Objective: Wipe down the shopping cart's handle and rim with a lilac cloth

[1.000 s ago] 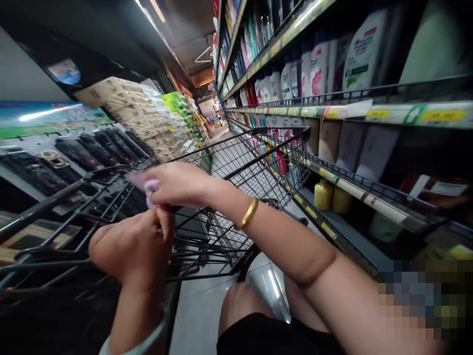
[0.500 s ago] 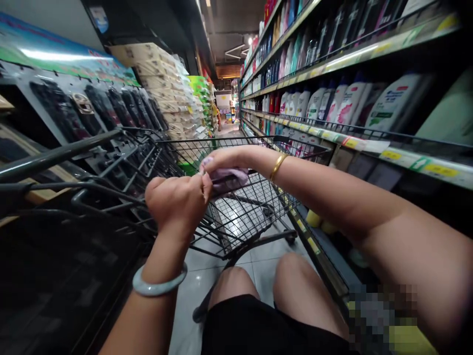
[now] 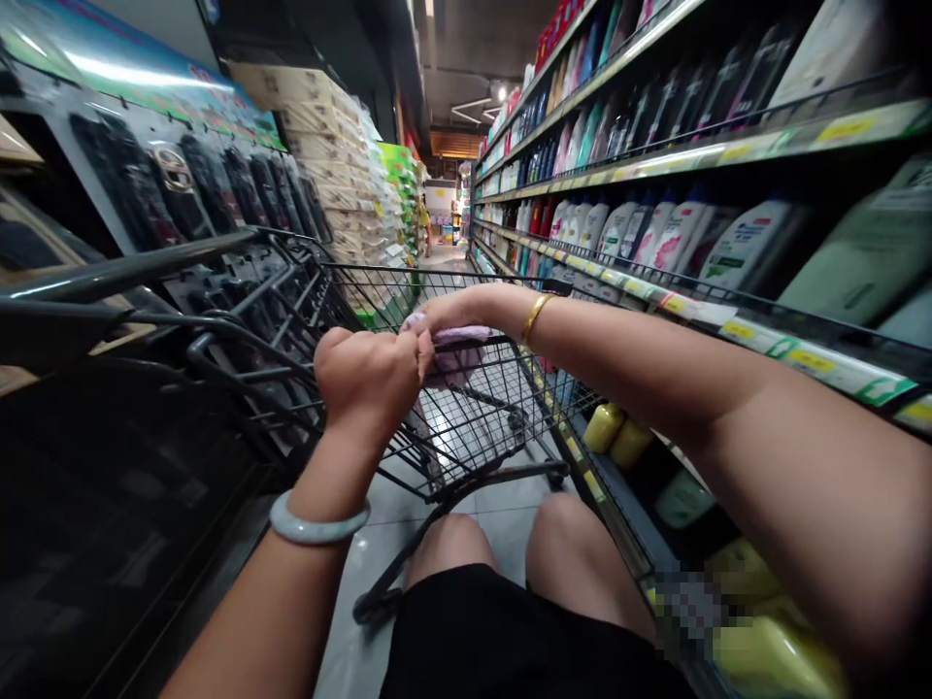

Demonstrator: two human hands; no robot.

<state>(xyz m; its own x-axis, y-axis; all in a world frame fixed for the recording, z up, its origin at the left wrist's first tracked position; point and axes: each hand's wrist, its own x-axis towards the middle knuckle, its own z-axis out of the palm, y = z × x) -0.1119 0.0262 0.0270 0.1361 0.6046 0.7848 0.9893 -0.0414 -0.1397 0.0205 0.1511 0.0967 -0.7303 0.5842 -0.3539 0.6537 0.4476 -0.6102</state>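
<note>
A black wire shopping cart [image 3: 502,427] stands in front of my knees, its handle bar [image 3: 146,267] to the left. My left hand [image 3: 371,379], a pale bangle on its wrist, is closed around the cart's near top rail. Touching it, my right hand [image 3: 455,303] bends down over the same rail from the right, below a gold bracelet. A light purple cloth [image 3: 460,354] is bunched under the right hand and draped about the rail. The right fingertips are partly hidden behind the left hand.
Shelves of shampoo bottles [image 3: 749,243] line the right side, with yellow bottles [image 3: 604,427] low down. Packaged dark goods hang on a rack [image 3: 218,184] at left. Beyond stand stacked pale boxes [image 3: 327,165] and an aisle running away.
Both hands and the cart appear slightly shifted as my view turns a little. The right hand stays on the cloth at the rail, close against the left hand.
</note>
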